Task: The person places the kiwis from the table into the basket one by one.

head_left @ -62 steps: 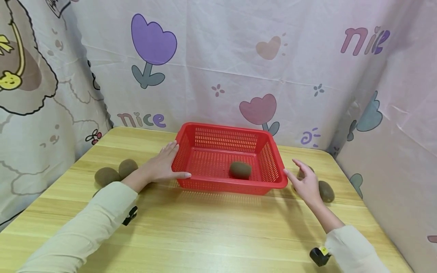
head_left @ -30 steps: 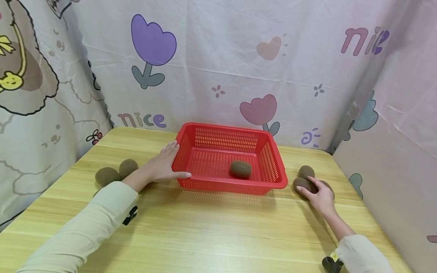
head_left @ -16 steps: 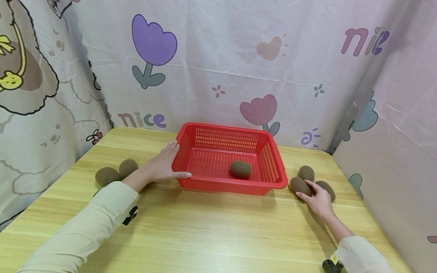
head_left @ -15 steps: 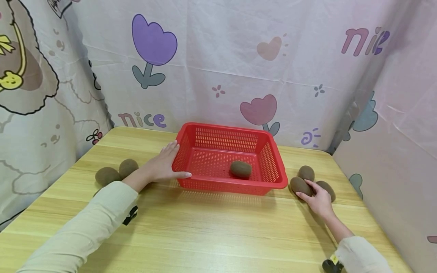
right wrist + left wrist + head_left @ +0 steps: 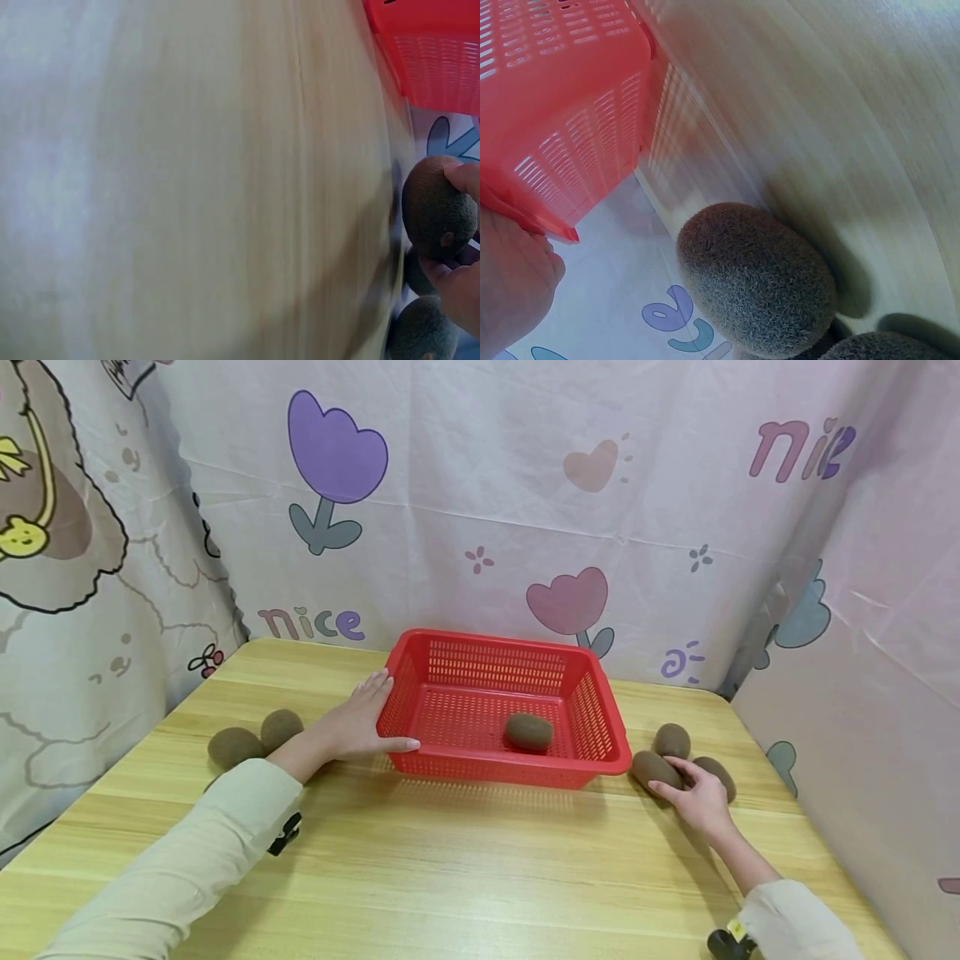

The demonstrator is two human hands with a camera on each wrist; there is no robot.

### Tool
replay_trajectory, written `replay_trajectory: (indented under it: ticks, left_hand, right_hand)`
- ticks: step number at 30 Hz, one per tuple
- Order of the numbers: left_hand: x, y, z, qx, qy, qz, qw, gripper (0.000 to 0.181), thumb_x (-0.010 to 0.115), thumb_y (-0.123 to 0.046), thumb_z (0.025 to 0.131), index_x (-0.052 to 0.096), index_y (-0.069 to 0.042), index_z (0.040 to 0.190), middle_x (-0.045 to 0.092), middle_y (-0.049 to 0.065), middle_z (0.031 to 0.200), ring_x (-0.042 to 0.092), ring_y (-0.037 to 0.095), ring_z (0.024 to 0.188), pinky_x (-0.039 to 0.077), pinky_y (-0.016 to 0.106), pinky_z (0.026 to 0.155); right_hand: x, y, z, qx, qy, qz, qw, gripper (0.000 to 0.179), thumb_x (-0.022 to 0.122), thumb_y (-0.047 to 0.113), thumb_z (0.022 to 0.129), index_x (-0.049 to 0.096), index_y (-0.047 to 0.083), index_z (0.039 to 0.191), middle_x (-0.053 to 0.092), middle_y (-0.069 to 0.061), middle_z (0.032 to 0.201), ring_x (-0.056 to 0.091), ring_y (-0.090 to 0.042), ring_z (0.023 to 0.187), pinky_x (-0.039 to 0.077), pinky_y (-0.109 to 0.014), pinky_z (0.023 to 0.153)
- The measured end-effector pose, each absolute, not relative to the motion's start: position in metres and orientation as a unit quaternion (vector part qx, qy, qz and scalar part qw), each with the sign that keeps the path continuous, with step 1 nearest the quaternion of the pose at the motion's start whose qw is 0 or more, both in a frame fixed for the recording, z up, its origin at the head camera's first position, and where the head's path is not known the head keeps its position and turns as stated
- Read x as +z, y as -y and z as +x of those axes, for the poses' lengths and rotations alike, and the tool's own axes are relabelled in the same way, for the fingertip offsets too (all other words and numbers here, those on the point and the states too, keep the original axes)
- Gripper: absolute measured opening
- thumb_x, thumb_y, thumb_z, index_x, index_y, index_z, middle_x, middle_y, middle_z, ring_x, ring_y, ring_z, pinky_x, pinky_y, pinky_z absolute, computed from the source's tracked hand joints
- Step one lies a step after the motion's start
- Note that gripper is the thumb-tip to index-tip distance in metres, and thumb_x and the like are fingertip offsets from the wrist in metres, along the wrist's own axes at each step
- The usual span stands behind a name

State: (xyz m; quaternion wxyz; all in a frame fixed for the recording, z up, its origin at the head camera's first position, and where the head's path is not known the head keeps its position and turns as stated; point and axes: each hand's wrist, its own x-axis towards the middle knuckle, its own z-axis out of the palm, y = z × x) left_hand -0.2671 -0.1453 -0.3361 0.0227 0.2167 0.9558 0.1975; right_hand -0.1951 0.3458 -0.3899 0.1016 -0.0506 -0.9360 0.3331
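A red slotted basket (image 5: 487, 760) stands at the table's back with one brown kiwi (image 5: 528, 732) inside. My left hand (image 5: 356, 722) rests on the basket's left end, fingers straight along the rim and thumb spread over the front edge. To the right of the basket, my right hand (image 5: 701, 797) pinches a kiwi (image 5: 654, 772) between thumb and fingers. In the right wrist view that held kiwi (image 5: 437, 206) shows fuzzy skin and its stem end. Two more kiwis lie close by, one behind (image 5: 672, 741) and one partly covered by the hand (image 5: 717, 777).
Left of the basket lie kiwis, one nearer the edge (image 5: 235, 748) and one beside my wrist (image 5: 282, 728); a third is mostly hidden under the sleeve. The wooden table (image 5: 465, 877) ends at a printed curtain (image 5: 465, 485) behind and on both sides.
My right hand has left the basket's right rim, moved right and taken hold of a kiwi. That kiwi has shifted slightly left, toward the basket. My left hand has stayed in place.
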Motion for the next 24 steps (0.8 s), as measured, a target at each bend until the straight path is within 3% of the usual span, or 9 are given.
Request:
replay_trajectory:
  ticks: [3,5,18,21,24]
  left_hand:
    - [-0.336,0.146,-0.267,0.200,-0.956,0.215,0.023,0.117,0.059,-0.071,0.071,0.008,0.002,0.147,0.004,0.018,0.156,0.004,0.035,0.144,0.012,0.054,0.116]
    - [-0.336,0.146,-0.266,0.201,-0.955,0.216,0.023,0.117,0.059,-0.071,0.071,0.008,0.002,0.147,0.004,0.018,0.156,0.004,0.035,0.144,0.012,0.054,0.115]
    - [-0.335,0.145,-0.266,0.194,-0.957,0.215,0.028,0.118,0.058,-0.071,0.070,0.008,0.002,0.148,0.004,0.018,0.156,0.003,0.035,0.144,0.012,0.054,0.116]
    - [-0.335,0.145,-0.266,0.196,-0.956,0.215,0.027,0.118,0.059,-0.071,0.070,0.008,0.002,0.147,0.004,0.019,0.156,0.003,0.036,0.144,0.012,0.055,0.115]
    - [-0.334,0.144,-0.266,0.195,-0.957,0.215,0.028,0.118,0.059,-0.071,0.070,0.008,0.002,0.147,0.004,0.019,0.156,0.003,0.036,0.144,0.012,0.055,0.115]
  right_hand:
    - [-0.388,-0.345,-0.196,0.352,0.929,-0.044,0.108,0.055,0.069,0.020,0.083,0.050,-0.006,0.128,0.052,-0.030,0.128,0.052,-0.040,0.117,0.041,-0.005,0.077]
    - [-0.386,-0.343,-0.197,0.358,0.926,-0.041,0.115,0.054,0.069,0.018,0.084,0.050,-0.006,0.128,0.052,-0.031,0.127,0.052,-0.039,0.116,0.034,0.003,0.071]
    - [-0.355,-0.335,-0.201,0.377,0.916,-0.046,0.128,0.055,0.067,0.022,0.085,0.049,-0.005,0.130,0.050,-0.031,0.129,0.052,-0.036,0.115,0.036,0.003,0.066]
    - [-0.347,-0.334,-0.204,0.383,0.912,-0.031,0.144,0.055,0.068,0.021,0.084,0.050,-0.006,0.128,0.052,-0.030,0.128,0.058,-0.010,0.103,0.036,0.003,0.068]
    - [-0.340,-0.332,-0.206,0.384,0.910,-0.024,0.155,0.055,0.069,0.022,0.084,0.050,-0.006,0.128,0.053,-0.029,0.127,0.045,0.016,0.090,0.036,0.004,0.069]
